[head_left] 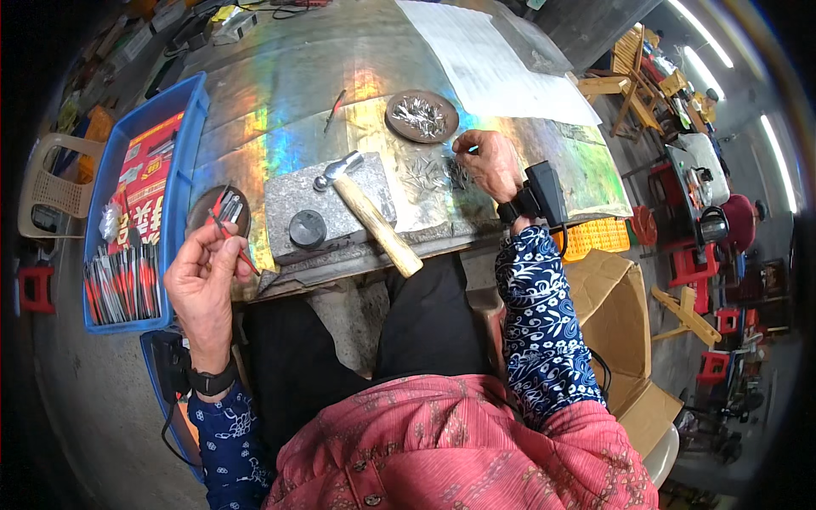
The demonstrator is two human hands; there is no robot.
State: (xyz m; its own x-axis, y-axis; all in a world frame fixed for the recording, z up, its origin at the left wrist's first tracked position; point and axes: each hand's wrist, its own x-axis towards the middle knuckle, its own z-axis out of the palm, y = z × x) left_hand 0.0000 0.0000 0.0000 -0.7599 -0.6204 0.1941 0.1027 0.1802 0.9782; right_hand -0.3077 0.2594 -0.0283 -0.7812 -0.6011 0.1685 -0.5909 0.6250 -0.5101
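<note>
My left hand is closed on a slim red-and-silver tool at the table's left front; its exact kind does not show. Behind it sits a small brown dish with metal pieces. My right hand pinches thumb and finger together beside loose small metal pins; whatever lies between the fingertips is too small to make out. A round brown dish of similar pins stands just beyond. Between my hands, a wooden-handled hammer rests across a grey stone block, near a round black disc.
To the left, a blue tray carries red printed packaging and a row of red-and-black tools. A white sheet covers the far right of the table. A cardboard box and a yellow crate stand at the right.
</note>
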